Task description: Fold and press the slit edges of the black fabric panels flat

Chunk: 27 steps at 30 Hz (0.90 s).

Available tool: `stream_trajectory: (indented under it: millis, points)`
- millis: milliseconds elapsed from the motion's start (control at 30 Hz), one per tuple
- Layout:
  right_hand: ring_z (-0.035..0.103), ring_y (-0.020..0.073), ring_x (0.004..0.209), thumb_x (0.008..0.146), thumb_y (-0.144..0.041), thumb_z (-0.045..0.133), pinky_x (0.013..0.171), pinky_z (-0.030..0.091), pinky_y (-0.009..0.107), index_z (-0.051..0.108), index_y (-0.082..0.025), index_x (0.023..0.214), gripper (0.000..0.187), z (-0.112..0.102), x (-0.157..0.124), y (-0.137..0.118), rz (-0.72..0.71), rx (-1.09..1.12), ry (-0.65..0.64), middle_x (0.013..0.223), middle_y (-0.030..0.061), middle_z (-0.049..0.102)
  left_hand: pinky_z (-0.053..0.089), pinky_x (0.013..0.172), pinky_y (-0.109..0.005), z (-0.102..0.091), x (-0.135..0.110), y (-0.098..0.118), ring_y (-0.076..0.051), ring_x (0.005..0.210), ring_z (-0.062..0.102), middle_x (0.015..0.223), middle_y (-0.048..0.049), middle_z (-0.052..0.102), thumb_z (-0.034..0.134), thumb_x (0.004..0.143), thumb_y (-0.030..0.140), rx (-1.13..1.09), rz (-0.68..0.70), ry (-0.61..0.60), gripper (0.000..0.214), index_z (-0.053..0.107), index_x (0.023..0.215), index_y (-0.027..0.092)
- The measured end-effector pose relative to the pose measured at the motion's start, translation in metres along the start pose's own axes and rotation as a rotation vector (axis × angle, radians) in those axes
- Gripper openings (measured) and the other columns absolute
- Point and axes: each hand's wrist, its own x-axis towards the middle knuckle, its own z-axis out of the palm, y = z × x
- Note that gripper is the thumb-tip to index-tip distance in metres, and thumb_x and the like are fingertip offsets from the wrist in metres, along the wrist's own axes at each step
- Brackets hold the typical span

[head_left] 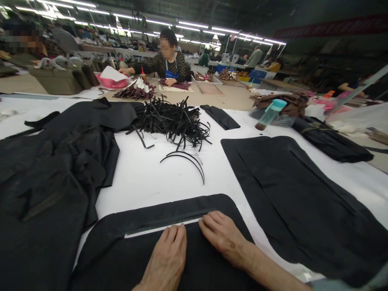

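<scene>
A black fabric panel (pixel 139 250) with rounded corners lies in front of me on the white tabletop. Across its upper part runs a narrow white band (pixel 157 229); I cannot tell if it is a strip or the table showing through a slit. My left hand (pixel 168 256) is closed, its curled fingertips on the fabric edge just below this band. Further right, my right hand (pixel 224 236) also has its fingers bent and gathered on the edge at the band's right end. Both thumbs are largely hidden.
Beyond the panel lie thin curved strips (pixel 189 159) and a heap of black strips (pixel 172 121). Crumpled black fabric (pixel 45 182) covers the left side, and another black panel (pixel 291 190) the right. A turquoise-lidded bottle (pixel 271 113) lies behind it. A person (pixel 169 60) works across the table.
</scene>
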Motion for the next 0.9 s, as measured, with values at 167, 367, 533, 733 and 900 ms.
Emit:
stream_trajectory:
  millis: [167,367,533,733,900]
  points:
    - [0.048,0.0247,0.079,0.087,0.0,0.039,0.07,0.044,0.038,0.057,-0.007,0.099,0.023,-0.003,-0.014,0.004,0.017,-0.064,0.002,0.092,0.0124,0.052,0.049,0.082,-0.04,-0.017,0.016,0.015,-0.026,0.087,0.053,0.097,-0.0097,0.06,0.048,0.08,0.016,0.023,-0.104,-0.113,0.042,0.052,0.122,0.015]
    - [0.05,0.0234,0.08,0.086,0.001,0.04,0.07,0.047,0.035,0.056,-0.009,0.098,0.023,-0.01,-0.027,0.005,0.187,0.039,0.049,0.092,0.0115,0.053,0.05,0.069,-0.039,-0.021,0.029,0.021,-0.025,0.078,0.055,0.092,-0.0093,0.061,0.048,0.084,0.022,0.051,-0.139,-0.179,0.042,0.048,0.126,0.024]
    - [0.052,0.0193,0.084,0.088,0.001,0.03,0.071,0.048,0.029,0.056,-0.016,0.094,0.031,-0.011,-0.036,0.006,0.42,0.274,0.243,0.096,0.0082,0.052,0.044,0.087,-0.038,-0.005,0.031,0.023,-0.026,0.097,0.051,0.107,-0.0135,0.058,0.045,0.076,0.017,-0.037,0.006,-0.039,0.04,0.058,0.113,0.009]
    - [0.05,0.0227,0.087,0.088,-0.003,0.046,0.072,0.048,0.034,0.052,-0.017,0.116,0.032,-0.008,-0.032,0.005,0.296,0.116,0.098,0.099,0.0081,0.053,0.047,0.083,-0.038,-0.001,0.04,0.025,-0.025,0.096,0.051,0.109,-0.0114,0.056,0.04,0.073,0.004,-0.132,0.026,-0.134,0.051,0.048,0.123,0.011]
    - [0.049,0.0243,0.089,0.084,-0.002,0.047,0.075,0.049,0.036,0.054,-0.014,0.111,0.03,-0.012,-0.037,0.005,0.341,0.124,0.059,0.101,0.0095,0.052,0.047,0.083,-0.041,-0.007,0.053,0.028,-0.026,0.098,0.051,0.112,-0.0114,0.055,0.042,0.079,0.005,-0.233,-0.028,-0.242,0.047,0.045,0.125,0.018]
